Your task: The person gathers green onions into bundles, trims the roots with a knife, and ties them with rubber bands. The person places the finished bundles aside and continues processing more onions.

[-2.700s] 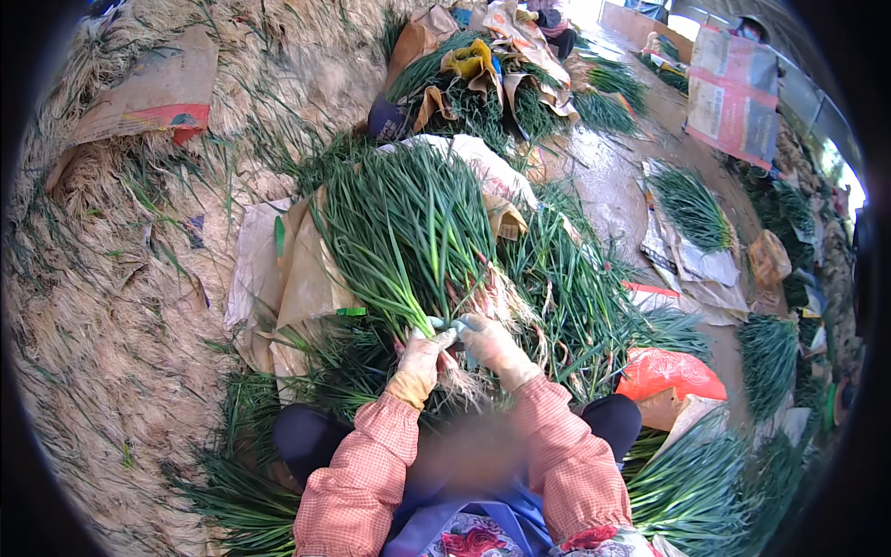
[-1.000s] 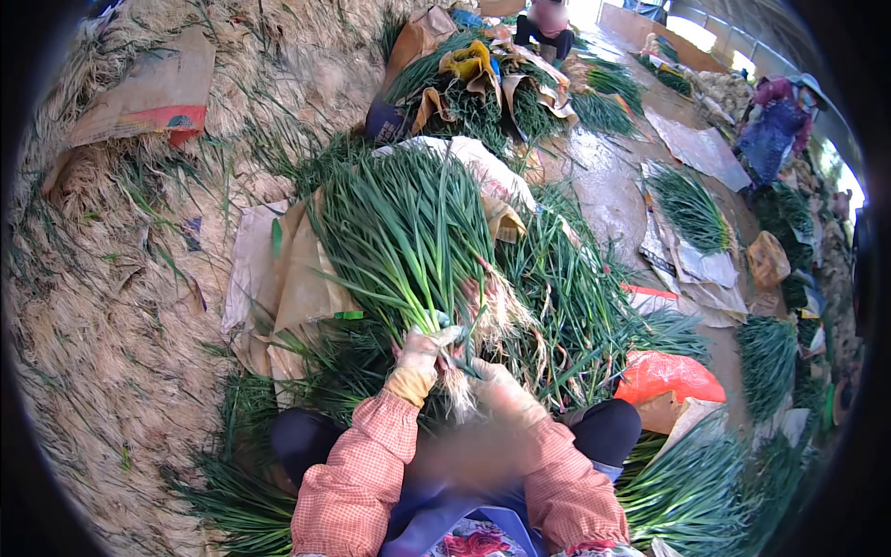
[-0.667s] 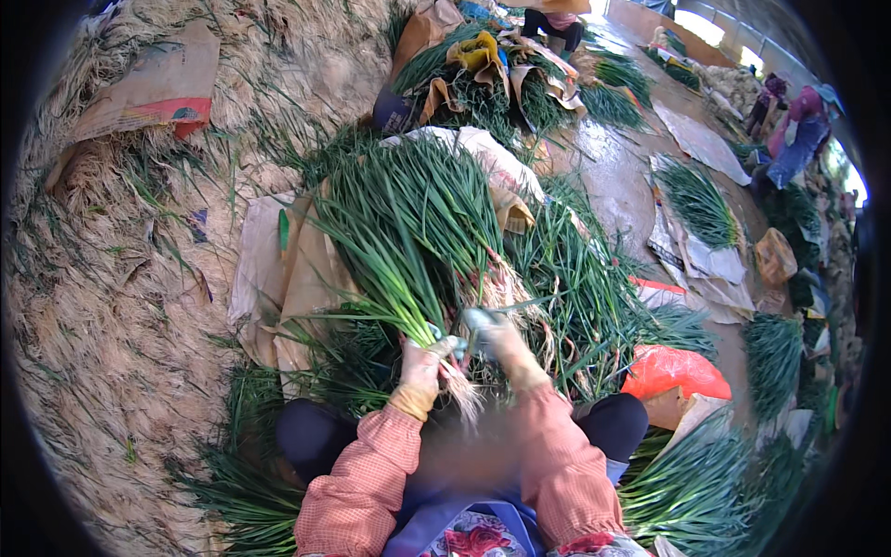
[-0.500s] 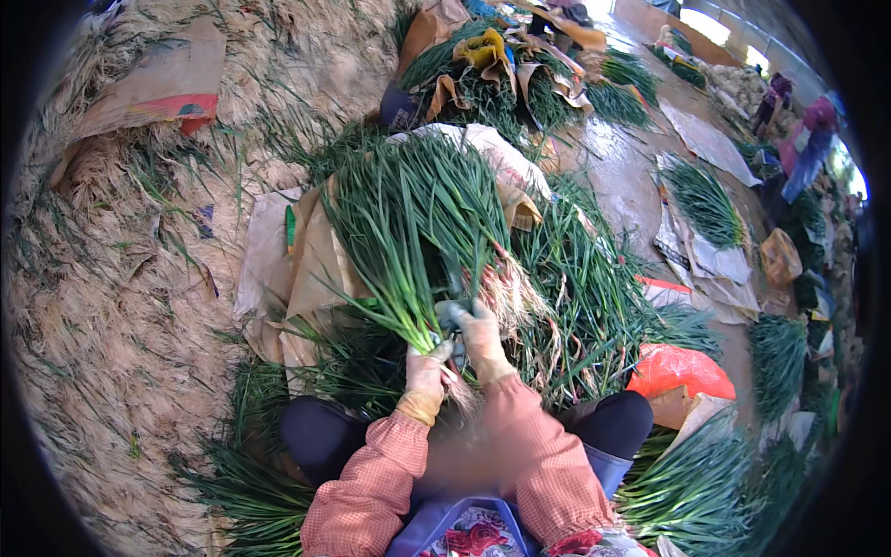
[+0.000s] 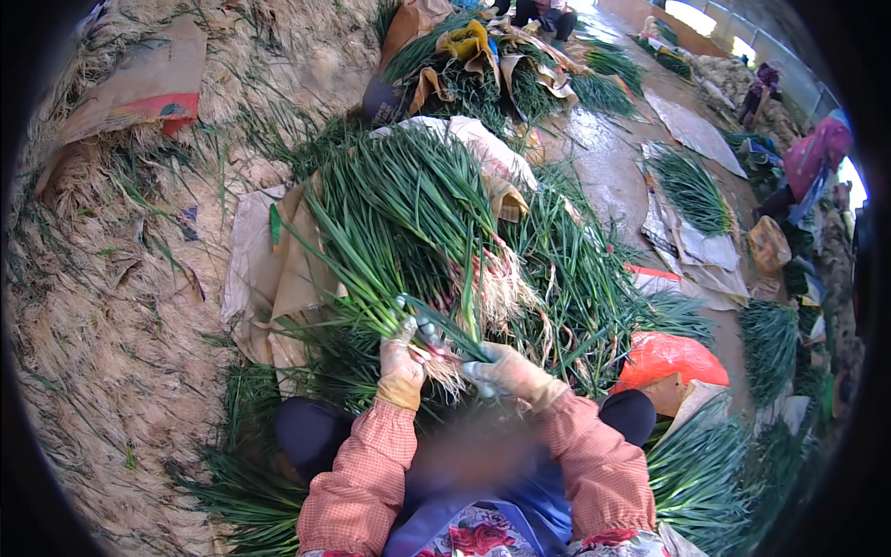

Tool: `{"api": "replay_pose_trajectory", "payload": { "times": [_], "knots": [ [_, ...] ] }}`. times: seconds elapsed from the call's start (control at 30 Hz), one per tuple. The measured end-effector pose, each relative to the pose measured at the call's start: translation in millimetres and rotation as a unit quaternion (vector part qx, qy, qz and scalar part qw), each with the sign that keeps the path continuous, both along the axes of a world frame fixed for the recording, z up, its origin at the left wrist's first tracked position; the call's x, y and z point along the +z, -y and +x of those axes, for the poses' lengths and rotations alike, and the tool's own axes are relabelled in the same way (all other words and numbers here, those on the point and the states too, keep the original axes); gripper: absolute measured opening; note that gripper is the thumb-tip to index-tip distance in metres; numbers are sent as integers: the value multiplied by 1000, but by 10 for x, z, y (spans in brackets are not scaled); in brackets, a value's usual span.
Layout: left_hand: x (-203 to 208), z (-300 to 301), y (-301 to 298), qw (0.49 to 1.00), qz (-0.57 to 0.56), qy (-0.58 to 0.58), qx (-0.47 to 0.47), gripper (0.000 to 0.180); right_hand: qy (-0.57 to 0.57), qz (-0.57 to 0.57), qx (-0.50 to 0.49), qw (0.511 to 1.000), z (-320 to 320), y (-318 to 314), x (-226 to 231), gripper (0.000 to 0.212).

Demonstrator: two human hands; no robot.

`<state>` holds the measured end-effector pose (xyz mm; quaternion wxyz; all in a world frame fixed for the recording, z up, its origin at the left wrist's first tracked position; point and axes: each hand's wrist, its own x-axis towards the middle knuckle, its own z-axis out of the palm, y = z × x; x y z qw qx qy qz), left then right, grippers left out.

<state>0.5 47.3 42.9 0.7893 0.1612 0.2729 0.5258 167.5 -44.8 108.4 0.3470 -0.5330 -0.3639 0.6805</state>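
Note:
My left hand [image 5: 401,357], in a pale glove, is wrapped round the lower stems of a bunch of green onions [image 5: 369,290]. The leaves fan up and away from it; the whitish roots stick out to its right. Close by on the right, my gloved right hand [image 5: 509,373] is closed on a green onion stalk [image 5: 452,327] that slants across to the left hand. Its fingertips are partly hidden. Beyond both hands lies a big heap of green onions [image 5: 408,195], with a clump of pale roots [image 5: 506,290] at its near right side.
Root and leaf scraps [image 5: 121,353] cover the ground at left. A red bag [image 5: 670,360] sits at right, near more green onions [image 5: 701,473]. Brown sacking [image 5: 302,265] lies under the heap's left side. Another pile [image 5: 483,79] stands behind; a person in pink [image 5: 817,153] is at far right.
My right hand has moved right and slightly down, away from the left, with a stalk now stretched between them. The left hand has shifted a little left and up with the bunch.

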Motion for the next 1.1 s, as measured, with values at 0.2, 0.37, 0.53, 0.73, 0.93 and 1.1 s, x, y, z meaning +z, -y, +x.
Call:
{"api": "replay_pose_trajectory", "payload": {
  "times": [0.2, 0.37, 0.53, 0.73, 0.93, 1.1],
  "knots": [
    [515, -133, -483, 994, 82, 67, 20, 48, 550, 25, 423, 720, 1306, 343, 58, 40],
    [496, -2, -474, 992, 97, 32, -79, 48, 484, 128, -61, 864, 1006, -885, 345, 39],
    [473, 424, -353, 990, 48, 22, -134, 28, 682, 101, 1, 724, 820, -1399, -35, 25],
    [167, 406, -521, 975, 38, -66, -210, 15, 621, 357, 136, 685, 234, -573, 27, 31],
    [173, 464, -102, 976, 9, -91, -200, 10, 4, 48, -85, 995, 350, -671, 281, 57],
    [194, 393, 113, 973, 46, -172, -146, 11, 70, 43, -181, 980, -17, -802, -257, 60]
  ]
}}
